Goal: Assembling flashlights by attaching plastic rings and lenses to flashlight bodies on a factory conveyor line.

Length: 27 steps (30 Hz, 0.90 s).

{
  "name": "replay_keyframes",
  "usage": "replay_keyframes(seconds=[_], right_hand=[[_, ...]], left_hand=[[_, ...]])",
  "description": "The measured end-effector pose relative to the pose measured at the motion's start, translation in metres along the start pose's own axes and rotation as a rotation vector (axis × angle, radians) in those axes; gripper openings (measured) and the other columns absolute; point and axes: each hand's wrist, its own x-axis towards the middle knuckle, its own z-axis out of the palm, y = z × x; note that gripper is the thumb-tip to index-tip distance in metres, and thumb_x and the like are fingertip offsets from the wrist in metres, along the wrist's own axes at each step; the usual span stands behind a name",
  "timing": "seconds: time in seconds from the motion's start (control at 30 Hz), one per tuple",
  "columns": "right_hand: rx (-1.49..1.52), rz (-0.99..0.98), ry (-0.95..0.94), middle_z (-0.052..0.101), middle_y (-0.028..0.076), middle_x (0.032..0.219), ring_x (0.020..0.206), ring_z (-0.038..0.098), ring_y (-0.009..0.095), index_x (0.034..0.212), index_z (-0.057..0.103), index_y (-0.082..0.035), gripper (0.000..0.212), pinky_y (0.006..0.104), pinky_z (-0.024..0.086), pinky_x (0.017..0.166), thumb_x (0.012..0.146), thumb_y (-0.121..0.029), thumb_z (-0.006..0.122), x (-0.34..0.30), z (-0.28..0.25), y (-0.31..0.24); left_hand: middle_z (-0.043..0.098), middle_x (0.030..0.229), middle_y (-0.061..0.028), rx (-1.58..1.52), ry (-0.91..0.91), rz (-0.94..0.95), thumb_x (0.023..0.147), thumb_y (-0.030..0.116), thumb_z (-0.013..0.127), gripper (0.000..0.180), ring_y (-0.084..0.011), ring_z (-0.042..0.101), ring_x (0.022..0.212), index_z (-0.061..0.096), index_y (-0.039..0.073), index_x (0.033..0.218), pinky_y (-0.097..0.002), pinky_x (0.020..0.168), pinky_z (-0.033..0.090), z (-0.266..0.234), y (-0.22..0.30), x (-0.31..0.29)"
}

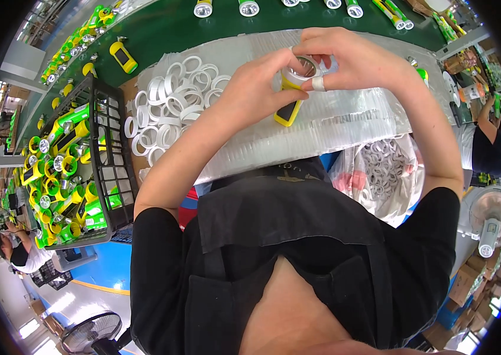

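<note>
Over the wrapped work surface, I hold a yellow flashlight (286, 112) with a dark panel on its body, its lens end tilted up. My left hand (265, 83) is closed round its head from the left, thumb against the body. My right hand (345, 62) pinches the same head from the right. A white ring (302, 78) shows at the head between my fingers; how far it sits on is partly hidden. White wrapping shows on my right thumb. Left of my hands lies a pile of loose white rings (173, 97).
A black crate (111, 160) full of yellow and green flashlights stands at my left. A bag (410, 183) of white rings hangs open before my right side. Flashlights with white heads (249, 8) line the green belt (167, 26) beyond. Other people work at both sides.
</note>
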Motion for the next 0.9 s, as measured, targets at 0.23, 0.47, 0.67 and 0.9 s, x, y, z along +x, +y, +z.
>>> replay_keyframes(seconds=[0.23, 0.47, 0.67, 0.9], right_hand=[[0.053, 0.025, 0.089, 0.056, 0.01, 0.076, 0.068, 0.056, 0.021, 0.095, 0.063, 0.001, 0.035, 0.0329, 0.046, 0.061, 0.072, -0.024, 0.074, -0.004, 0.008, 0.003], [-0.149, 0.441, 0.186, 0.056, 0.01, 0.066, 0.061, 0.056, 0.022, 0.08, 0.061, 0.002, 0.051, 0.0347, 0.044, 0.054, 0.064, -0.045, 0.074, -0.002, 0.02, -0.002], [-0.301, 0.669, 0.139, 0.062, 0.015, 0.073, 0.069, 0.062, 0.029, 0.079, 0.062, 0.003, 0.061, 0.0377, 0.049, 0.061, 0.062, -0.055, 0.072, -0.001, 0.01, -0.019], [-0.171, 0.317, 0.237, 0.053, 0.011, 0.067, 0.063, 0.054, 0.026, 0.077, 0.055, 0.0, 0.061, 0.0352, 0.043, 0.058, 0.068, -0.058, 0.072, -0.017, 0.03, 0.0]], left_hand=[[0.068, 0.093, -0.0086, -0.067, -0.004, -0.025, 0.073, 0.019, 0.08, 0.037, -0.0312, 0.064, 0.086, 0.053, 0.01, 0.095, -0.0382, 0.073, 0.05, 0.009, -0.003, 0.002], [0.064, 0.088, -0.0084, -0.028, 0.021, -0.023, 0.069, 0.02, 0.082, 0.038, -0.0299, 0.062, 0.082, 0.055, 0.01, 0.095, -0.0402, 0.069, 0.048, 0.022, -0.008, 0.011], [0.064, 0.087, -0.0032, 0.047, 0.054, -0.005, 0.068, 0.018, 0.084, 0.039, -0.0202, 0.06, 0.082, 0.059, 0.008, 0.096, -0.0327, 0.07, 0.048, 0.029, -0.011, 0.013], [0.064, 0.093, -0.0046, 0.015, 0.064, -0.006, 0.068, 0.017, 0.084, 0.038, -0.0221, 0.061, 0.083, 0.059, 0.008, 0.094, -0.0335, 0.07, 0.049, 0.032, -0.003, 0.011]])
